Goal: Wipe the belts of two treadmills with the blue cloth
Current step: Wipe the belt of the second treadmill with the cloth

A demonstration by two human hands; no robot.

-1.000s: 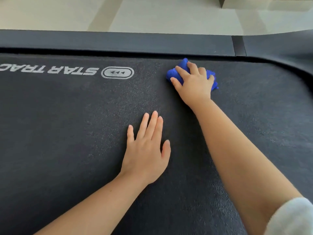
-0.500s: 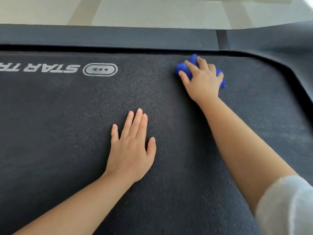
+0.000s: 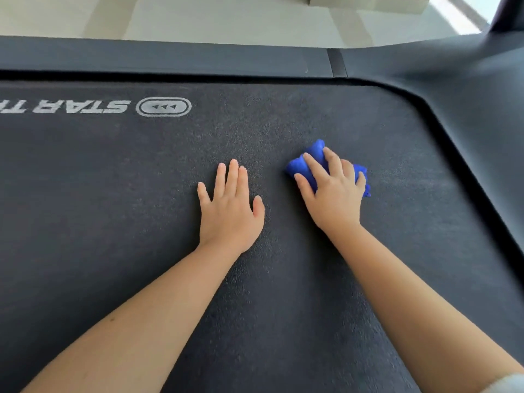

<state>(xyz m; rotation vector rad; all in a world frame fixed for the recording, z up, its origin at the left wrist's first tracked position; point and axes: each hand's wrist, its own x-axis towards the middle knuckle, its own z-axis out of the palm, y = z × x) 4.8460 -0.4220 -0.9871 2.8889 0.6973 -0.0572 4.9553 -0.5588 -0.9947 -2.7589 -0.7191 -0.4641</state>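
A dark textured treadmill belt (image 3: pixel 113 222) fills most of the view, with a white STAR TRAC logo (image 3: pixel 163 106) printed near its far edge. My right hand (image 3: pixel 333 194) grips a bunched blue cloth (image 3: pixel 307 163) against the belt right of centre, fingers curled over it. The cloth shows past my fingertips and at the little-finger side. My left hand (image 3: pixel 229 211) rests flat on the belt just left of the cloth, fingers straight and together, holding nothing.
A dark side rail (image 3: pixel 170 58) runs along the belt's far edge and curves into the treadmill's front housing (image 3: pixel 467 89) at the right. Pale floor (image 3: pixel 226 15) lies beyond the rail. A white sleeve edge (image 3: pixel 510 384) shows at the bottom right corner.
My right hand has pulled the blue cloth back from the belt's far edge toward me, level with my left hand. My left hand stays flat on the belt.
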